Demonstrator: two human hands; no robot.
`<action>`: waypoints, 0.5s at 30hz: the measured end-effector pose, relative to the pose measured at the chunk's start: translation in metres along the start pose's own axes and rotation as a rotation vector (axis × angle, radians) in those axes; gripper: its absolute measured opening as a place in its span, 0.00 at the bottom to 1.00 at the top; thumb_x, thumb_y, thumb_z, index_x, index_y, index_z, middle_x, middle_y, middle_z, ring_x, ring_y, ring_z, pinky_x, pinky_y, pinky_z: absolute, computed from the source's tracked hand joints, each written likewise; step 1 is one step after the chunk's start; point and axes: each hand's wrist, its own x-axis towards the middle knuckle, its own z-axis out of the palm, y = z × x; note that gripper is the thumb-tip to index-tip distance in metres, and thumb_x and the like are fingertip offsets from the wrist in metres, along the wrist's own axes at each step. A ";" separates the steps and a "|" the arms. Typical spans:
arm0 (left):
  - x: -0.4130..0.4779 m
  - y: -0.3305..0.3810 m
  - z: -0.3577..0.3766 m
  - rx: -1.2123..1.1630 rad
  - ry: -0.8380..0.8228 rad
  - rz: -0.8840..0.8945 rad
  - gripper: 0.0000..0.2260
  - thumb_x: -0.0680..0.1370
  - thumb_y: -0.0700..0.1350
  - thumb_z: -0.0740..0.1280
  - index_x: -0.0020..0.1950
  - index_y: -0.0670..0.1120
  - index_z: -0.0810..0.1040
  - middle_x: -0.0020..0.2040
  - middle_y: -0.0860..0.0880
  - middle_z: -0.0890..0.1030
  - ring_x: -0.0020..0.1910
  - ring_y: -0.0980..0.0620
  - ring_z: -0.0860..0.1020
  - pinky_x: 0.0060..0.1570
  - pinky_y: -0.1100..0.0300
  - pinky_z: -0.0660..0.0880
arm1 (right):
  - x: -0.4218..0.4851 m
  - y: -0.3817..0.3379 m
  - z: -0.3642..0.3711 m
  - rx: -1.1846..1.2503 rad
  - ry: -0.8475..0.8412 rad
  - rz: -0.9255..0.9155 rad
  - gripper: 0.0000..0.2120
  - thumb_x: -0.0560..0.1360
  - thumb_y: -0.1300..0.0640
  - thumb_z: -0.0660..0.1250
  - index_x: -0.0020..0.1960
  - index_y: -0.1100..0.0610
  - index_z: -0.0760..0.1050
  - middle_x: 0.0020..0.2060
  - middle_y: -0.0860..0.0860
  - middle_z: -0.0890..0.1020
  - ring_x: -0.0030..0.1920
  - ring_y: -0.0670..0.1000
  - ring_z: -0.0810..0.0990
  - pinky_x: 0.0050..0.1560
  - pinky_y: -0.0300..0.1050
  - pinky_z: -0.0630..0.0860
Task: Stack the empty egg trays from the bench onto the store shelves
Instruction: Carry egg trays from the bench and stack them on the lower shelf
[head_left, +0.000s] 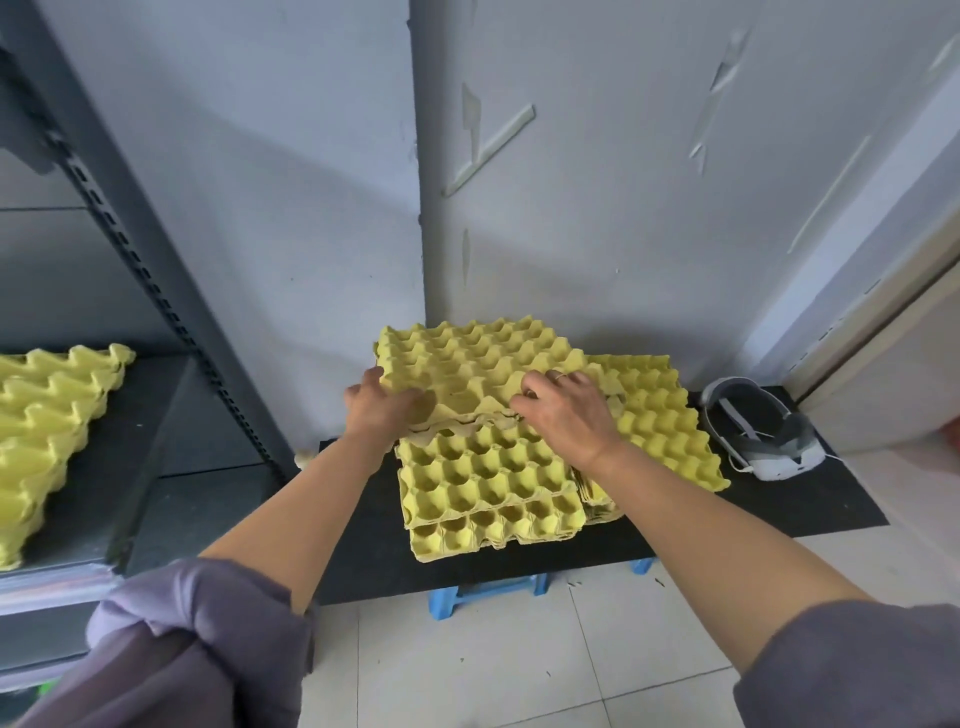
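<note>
The person is bending over the black bench (779, 514) with both hands on the top tray (467, 358), which is sitting at about 12 o'clock on the bench, against the wall, with its near edge tilting up off the stack (483, 478) beneath. The left hand (382, 410) is curling round the tray's near-left corner, gripping the rim. The right hand (563, 415) is lying on top at the tray's near-right side, fingers bent and tips digging into the cups; its thumb is hidden, so I cannot tell whether it is hooking under the edge. A second stack (665, 421) is resting at 3 o'clock from the hands, touching the first. Further out at 3 o'clock a white headset (763, 431) is lying on the bench. Over at 9 o'clock, more yellow trays (47, 426) are already sitting on the grey shelf (156, 441).
</note>
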 end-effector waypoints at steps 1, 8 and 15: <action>-0.005 0.001 -0.003 -0.167 -0.015 -0.104 0.26 0.75 0.49 0.68 0.71 0.50 0.64 0.66 0.44 0.65 0.59 0.41 0.72 0.58 0.46 0.73 | -0.001 0.000 -0.004 -0.008 0.023 -0.005 0.20 0.52 0.69 0.79 0.40 0.54 0.80 0.38 0.52 0.77 0.33 0.54 0.77 0.37 0.47 0.73; -0.051 0.002 -0.017 -0.561 -0.076 -0.200 0.13 0.75 0.40 0.69 0.56 0.45 0.69 0.49 0.43 0.77 0.40 0.46 0.77 0.34 0.55 0.74 | -0.019 0.000 -0.023 -0.015 0.148 -0.009 0.15 0.57 0.58 0.82 0.40 0.52 0.81 0.39 0.50 0.79 0.37 0.54 0.79 0.42 0.49 0.75; -0.120 -0.015 -0.034 -0.737 0.125 -0.002 0.18 0.74 0.37 0.68 0.62 0.44 0.68 0.54 0.44 0.79 0.43 0.47 0.80 0.31 0.58 0.74 | -0.037 -0.029 -0.063 -0.012 -0.082 0.125 0.24 0.71 0.42 0.69 0.63 0.51 0.74 0.61 0.52 0.73 0.60 0.57 0.72 0.58 0.54 0.70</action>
